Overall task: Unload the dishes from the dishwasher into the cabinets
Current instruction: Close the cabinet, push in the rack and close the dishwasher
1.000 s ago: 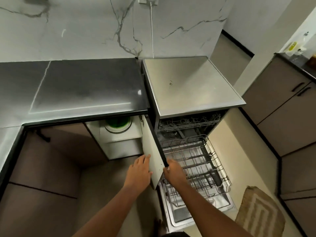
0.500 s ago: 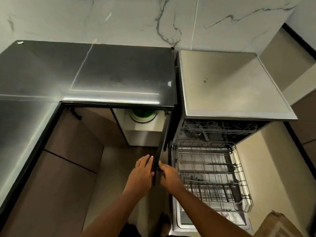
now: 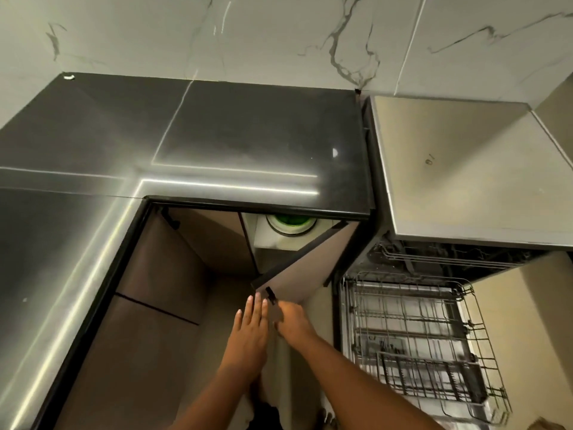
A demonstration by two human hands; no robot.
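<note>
The dishwasher (image 3: 465, 187) stands open at the right with its lower wire rack (image 3: 412, 333) pulled out; I see no dishes in it, only a dark cutlery basket (image 3: 434, 377). The upper rack (image 3: 434, 259) sits inside. Left of it, a grey cabinet door (image 3: 307, 271) under the counter stands partly open. My right hand (image 3: 293, 318) is curled at the door's black handle (image 3: 270, 294). My left hand (image 3: 251, 324) has straight fingers, its tips at the door's free edge. Neither hand holds a dish.
A dark glossy L-shaped counter (image 3: 217, 135) runs above the cabinets, below a marble wall. Inside the cabinet sits a white container with a green lid (image 3: 286, 225). Brown cabinet fronts (image 3: 161, 274) fill the left corner. A mat corner (image 3: 548, 425) shows at the bottom right.
The cabinet door has swung from edge-on toward the cabinet front. Both hands moved with it, and my view shifted left.
</note>
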